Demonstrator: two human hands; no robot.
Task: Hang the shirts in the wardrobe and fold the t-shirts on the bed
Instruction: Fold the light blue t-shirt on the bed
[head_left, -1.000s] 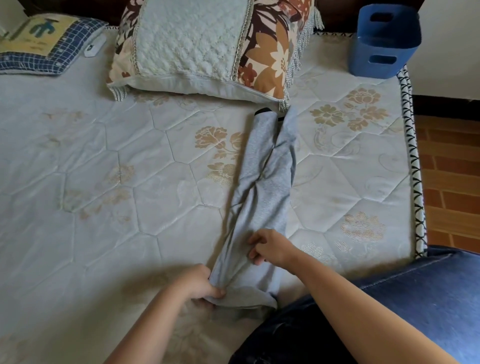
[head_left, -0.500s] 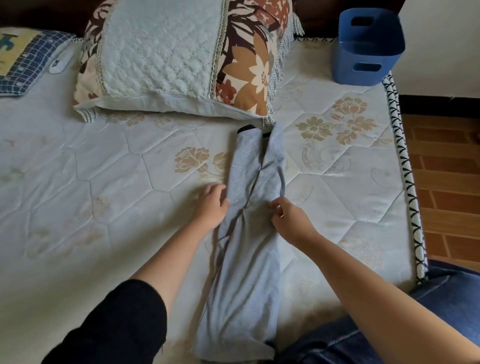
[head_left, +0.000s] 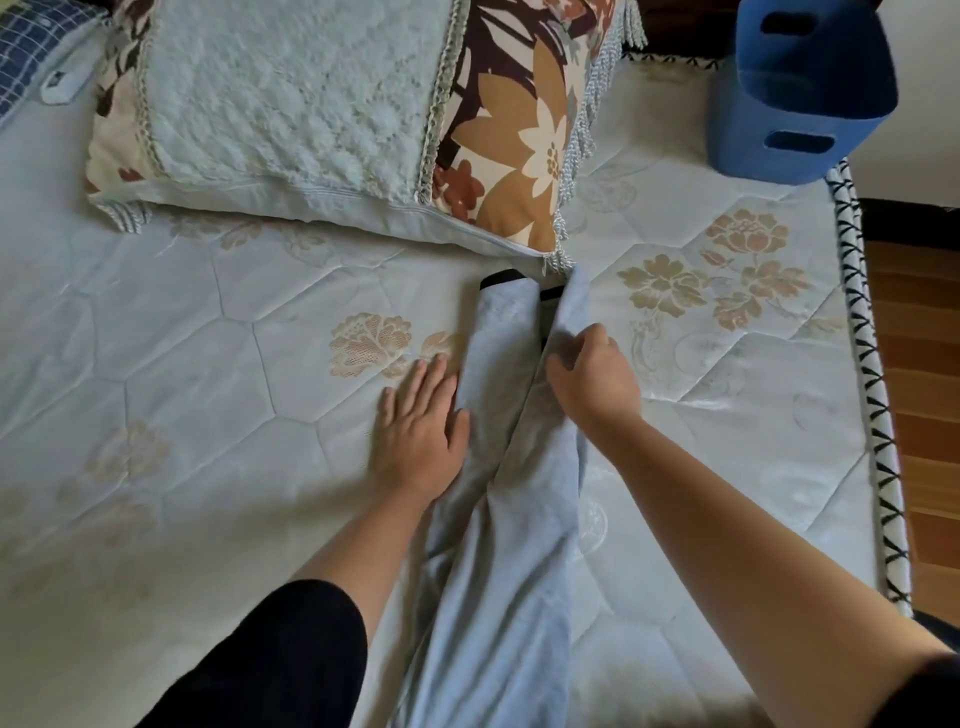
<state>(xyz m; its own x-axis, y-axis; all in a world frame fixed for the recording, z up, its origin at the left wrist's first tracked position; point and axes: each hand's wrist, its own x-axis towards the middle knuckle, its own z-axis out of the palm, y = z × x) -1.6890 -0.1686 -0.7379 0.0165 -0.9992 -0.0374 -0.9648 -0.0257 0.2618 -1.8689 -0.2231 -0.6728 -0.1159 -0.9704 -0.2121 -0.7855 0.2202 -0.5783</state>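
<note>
A light grey t-shirt with a black collar lies on the bed, folded lengthwise into a narrow strip that runs from the near edge up to the pillow. My left hand lies flat with straight fingers on the mattress, its thumb side against the strip's left edge. My right hand rests on the strip's right fold near the collar, its fingers curled over the cloth edge.
A big quilted pillow with a brown flower border lies just beyond the collar. A blue plastic basket stands at the bed's far right corner. A checked cushion is at the far left. The bed's right edge meets a brick-tiled floor.
Both hands have left the shirt's bottom hem and travelled up along the strip toward the collar. The left hand has flattened out, and the view has leaned closer to the pillow.
</note>
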